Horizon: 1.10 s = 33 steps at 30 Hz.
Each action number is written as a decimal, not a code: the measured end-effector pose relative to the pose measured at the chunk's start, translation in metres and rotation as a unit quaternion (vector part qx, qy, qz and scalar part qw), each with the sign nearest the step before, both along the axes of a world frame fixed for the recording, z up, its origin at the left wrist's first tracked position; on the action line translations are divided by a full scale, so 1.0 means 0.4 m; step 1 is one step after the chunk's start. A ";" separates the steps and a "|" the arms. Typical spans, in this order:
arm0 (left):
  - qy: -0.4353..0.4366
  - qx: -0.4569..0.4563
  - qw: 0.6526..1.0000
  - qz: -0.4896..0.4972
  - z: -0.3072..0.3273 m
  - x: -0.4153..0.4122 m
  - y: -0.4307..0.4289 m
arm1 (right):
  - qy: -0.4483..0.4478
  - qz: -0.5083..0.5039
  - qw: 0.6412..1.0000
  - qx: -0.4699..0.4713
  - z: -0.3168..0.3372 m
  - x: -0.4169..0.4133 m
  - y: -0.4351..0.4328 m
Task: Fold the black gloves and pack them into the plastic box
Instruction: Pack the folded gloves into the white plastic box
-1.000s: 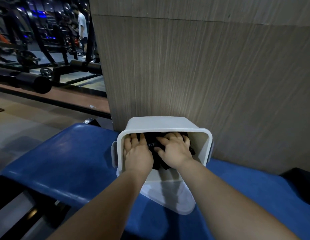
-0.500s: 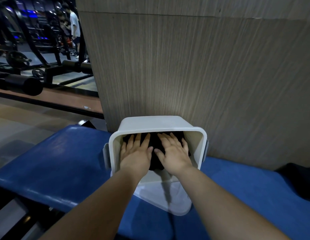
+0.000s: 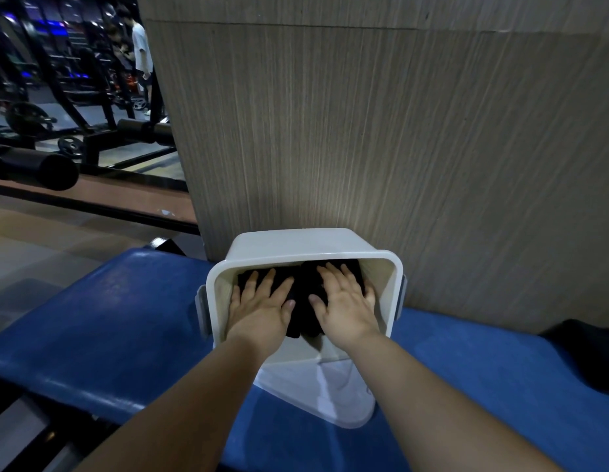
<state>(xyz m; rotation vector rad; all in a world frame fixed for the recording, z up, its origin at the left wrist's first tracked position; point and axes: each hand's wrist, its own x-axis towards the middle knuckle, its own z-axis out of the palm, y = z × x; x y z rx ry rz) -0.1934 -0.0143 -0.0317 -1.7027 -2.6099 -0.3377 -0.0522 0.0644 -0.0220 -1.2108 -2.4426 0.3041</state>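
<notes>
Both hands are inside the white plastic box point(image 3: 296, 240), palms down with fingers straight and spread, gripping nothing. The left hand point(image 3: 262, 310) presses flat on the left part of the black gloves point(image 3: 301, 296), the right hand point(image 3: 345, 308) on the right part. The gloves lie as a dark folded bundle on the box's floor, with pale wall showing at either side. The box sits on a blue padded bench point(image 3: 125, 318), its far wall right up against a wood-grain panel point(image 3: 364, 148). A white lid point(image 3: 333, 400) lies flat on the bench, partly under the box's near edge
</notes>
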 end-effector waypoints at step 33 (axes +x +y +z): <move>-0.184 0.168 0.968 -0.024 0.043 0.353 0.000 | 0.139 -0.060 0.988 -0.003 0.053 0.315 -0.067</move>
